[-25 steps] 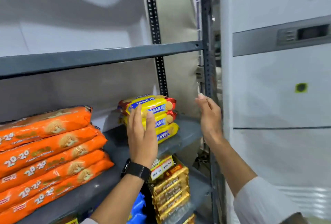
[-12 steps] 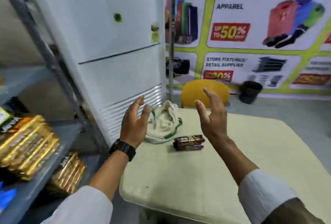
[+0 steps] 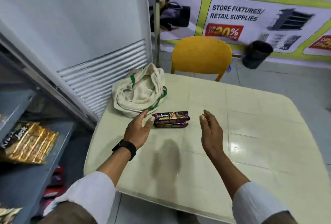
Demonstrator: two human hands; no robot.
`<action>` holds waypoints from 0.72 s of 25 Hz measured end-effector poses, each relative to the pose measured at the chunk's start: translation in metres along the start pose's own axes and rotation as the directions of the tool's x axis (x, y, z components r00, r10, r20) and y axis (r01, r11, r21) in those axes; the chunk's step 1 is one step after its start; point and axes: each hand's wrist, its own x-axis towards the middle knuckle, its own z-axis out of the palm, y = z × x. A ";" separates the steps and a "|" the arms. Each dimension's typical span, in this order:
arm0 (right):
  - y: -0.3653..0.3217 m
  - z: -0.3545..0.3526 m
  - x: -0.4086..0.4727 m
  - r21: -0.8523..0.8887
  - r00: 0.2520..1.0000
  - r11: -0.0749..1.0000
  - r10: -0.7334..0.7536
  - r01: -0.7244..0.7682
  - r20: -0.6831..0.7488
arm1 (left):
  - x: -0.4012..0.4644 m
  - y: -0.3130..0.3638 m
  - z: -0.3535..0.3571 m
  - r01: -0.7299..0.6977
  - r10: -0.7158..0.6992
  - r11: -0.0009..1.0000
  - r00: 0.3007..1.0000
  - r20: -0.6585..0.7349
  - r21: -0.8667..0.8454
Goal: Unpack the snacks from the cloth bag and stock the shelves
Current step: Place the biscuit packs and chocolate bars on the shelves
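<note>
Two dark brown biscuit packets (image 3: pixel 171 119) lie stacked on the cream table (image 3: pixel 250 134). Behind them the crumpled cream cloth bag (image 3: pixel 138 91) with green trim slumps at the table's far left corner. My left hand (image 3: pixel 138 128) hovers open just left of the packets, fingertips close to their end. My right hand (image 3: pixel 210 132) hangs open a little to the right of them, apart from them. Neither hand holds anything. The grey shelves (image 3: pixel 26 179) stand at the left with gold packets (image 3: pixel 26 143).
A tall white appliance (image 3: pixel 80 35) stands behind the bag. A yellow chair (image 3: pixel 201 55) sits at the table's far side, a dark bin (image 3: pixel 257 54) on the floor by the poster wall. Red packets show on a lower shelf (image 3: pixel 55 184).
My view has swung from the shelf of yellow packets to the table. Both hands left the shelf and have come down on either side of the brown packets.
</note>
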 end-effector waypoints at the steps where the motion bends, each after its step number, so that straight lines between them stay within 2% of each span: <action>1: 0.020 0.013 0.015 -0.014 0.999 1.000 0.005 -0.004 0.035 | 0.017 -0.016 0.013 0.013 -0.013 1.000 1.000 0.005 0.002; 4: 0.071 0.051 0.056 0.015 0.989 0.998 0.055 -0.058 0.139 | 0.053 -0.064 0.052 0.010 -0.011 0.999 0.999 -0.031 -0.041; 7: 0.110 0.085 0.083 0.136 0.973 0.984 0.082 -0.113 0.215 | 0.074 -0.099 0.092 -0.039 0.019 0.981 0.994 -0.107 -0.191; 13: 0.153 0.124 0.075 0.458 0.995 0.885 0.043 -0.080 0.090 | 0.095 -0.119 0.145 -0.163 0.049 0.896 0.961 -0.273 -0.413; 18: 0.126 0.126 0.055 0.589 0.982 0.788 0.178 -0.182 0.065 | 0.075 -0.104 0.131 -0.123 -0.019 0.830 0.968 -0.249 -0.544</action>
